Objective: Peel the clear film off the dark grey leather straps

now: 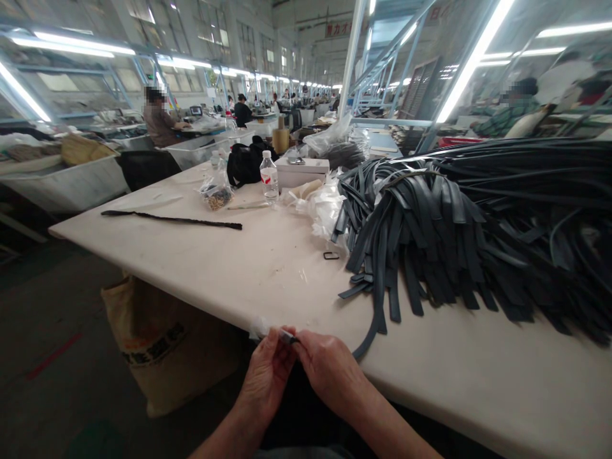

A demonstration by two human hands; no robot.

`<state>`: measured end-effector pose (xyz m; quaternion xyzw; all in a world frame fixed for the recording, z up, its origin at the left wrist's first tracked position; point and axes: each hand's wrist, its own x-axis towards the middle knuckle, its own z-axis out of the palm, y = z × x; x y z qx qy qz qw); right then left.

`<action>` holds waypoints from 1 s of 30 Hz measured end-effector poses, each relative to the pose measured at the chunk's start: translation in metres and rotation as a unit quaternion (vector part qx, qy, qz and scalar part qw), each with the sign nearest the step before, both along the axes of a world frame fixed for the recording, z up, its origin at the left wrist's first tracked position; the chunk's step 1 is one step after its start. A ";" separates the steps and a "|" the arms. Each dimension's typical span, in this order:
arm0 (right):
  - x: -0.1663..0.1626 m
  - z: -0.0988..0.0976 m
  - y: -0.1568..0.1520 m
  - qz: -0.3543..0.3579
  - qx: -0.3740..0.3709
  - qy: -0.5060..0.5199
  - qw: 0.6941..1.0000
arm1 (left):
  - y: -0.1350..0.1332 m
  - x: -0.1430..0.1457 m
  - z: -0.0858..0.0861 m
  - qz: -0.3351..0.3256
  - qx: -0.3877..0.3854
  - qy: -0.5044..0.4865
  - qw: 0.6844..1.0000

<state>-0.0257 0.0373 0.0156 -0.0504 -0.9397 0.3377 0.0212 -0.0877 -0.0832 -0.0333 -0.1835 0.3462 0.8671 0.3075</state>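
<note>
My left hand (268, 376) and my right hand (329, 370) meet just below the table's near edge, fingers pinched together on the end of a dark strap (370, 331) that runs up onto the table. A small pale or metal piece (287, 336) shows between my fingertips; I cannot make out what it is. The strap leads towards a big heap of dark grey straps (459, 229) on the right half of the white table (229, 255).
A small black buckle (331, 255) lies near crumpled clear plastic bags (325, 204). A long dark braided strip (172, 220), a water bottle (269, 175), a white box (301, 171) and a black bag (246, 162) sit further back. A tan sack (162, 344) stands under the table. People work at distant benches.
</note>
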 end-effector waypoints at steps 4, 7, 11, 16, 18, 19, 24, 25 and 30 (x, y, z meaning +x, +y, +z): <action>-0.003 0.005 -0.001 0.013 -0.007 -0.001 1.000 | -0.001 0.004 -0.001 -0.026 0.002 0.046 0.999; 0.005 0.012 0.008 0.023 -0.012 0.002 1.000 | -0.006 -0.001 -0.002 -0.005 -0.011 0.048 0.999; 0.017 0.018 0.026 0.001 0.036 -0.020 0.999 | -0.011 -0.007 -0.003 0.064 -0.042 -0.001 0.997; 0.005 0.017 0.013 0.023 0.065 -0.020 0.997 | -0.006 0.006 -0.004 0.003 0.003 0.003 1.000; 0.001 0.021 0.009 0.054 0.051 0.000 0.997 | -0.006 0.005 0.000 -0.005 0.017 0.008 1.000; 0.002 0.025 0.011 0.058 0.051 0.004 0.997 | -0.007 0.002 0.002 0.012 0.010 0.002 1.000; 0.018 0.044 0.037 0.011 0.080 0.009 0.997 | -0.022 -0.014 0.018 0.093 -0.042 -0.037 0.994; 0.018 0.046 0.036 0.007 0.092 0.017 0.996 | -0.023 -0.011 0.019 0.084 -0.034 -0.036 0.995; 0.005 0.039 0.010 0.058 0.094 0.005 0.994 | -0.019 0.009 0.017 0.012 0.020 -0.034 0.999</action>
